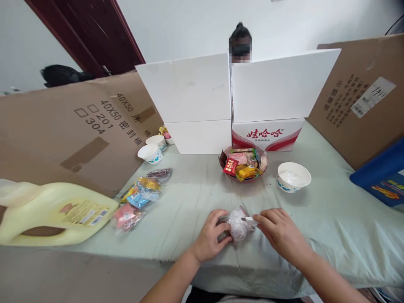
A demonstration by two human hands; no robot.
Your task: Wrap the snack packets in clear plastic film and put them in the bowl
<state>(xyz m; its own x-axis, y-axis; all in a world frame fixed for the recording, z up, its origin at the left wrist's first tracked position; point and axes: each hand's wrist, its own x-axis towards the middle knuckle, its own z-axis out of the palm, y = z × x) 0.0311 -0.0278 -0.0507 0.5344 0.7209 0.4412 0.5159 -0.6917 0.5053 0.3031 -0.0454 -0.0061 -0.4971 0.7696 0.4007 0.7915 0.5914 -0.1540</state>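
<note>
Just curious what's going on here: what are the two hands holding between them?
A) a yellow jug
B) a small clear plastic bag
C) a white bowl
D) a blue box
B: the left hand and right hand both grip a crumpled clear plastic bag on the cloth-covered table.

The bench [331,219] is covered in pale green cloth. A clear crinkled bag [238,225] is seen. The bowl [293,176] is white with blue marks, the jug [53,212] pale yellow, the carton [268,134] red and white.
</note>
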